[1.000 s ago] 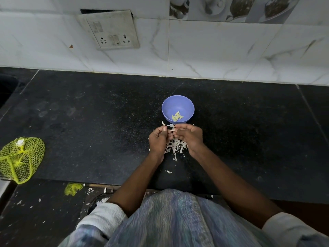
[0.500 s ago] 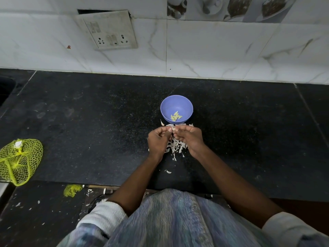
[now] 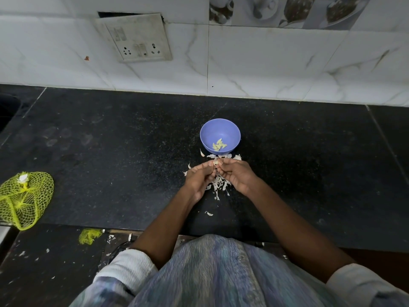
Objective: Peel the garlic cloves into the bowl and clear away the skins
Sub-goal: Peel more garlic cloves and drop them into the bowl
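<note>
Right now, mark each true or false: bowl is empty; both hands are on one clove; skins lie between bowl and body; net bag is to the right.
1. The blue bowl is empty. False: a few peeled cloves lie in it.
2. The left hand and right hand pinch one garlic clove. True.
3. The garlic skins lie on the counter under the hands. True.
4. The yellow net bag is on the right. False: far left.
</note>
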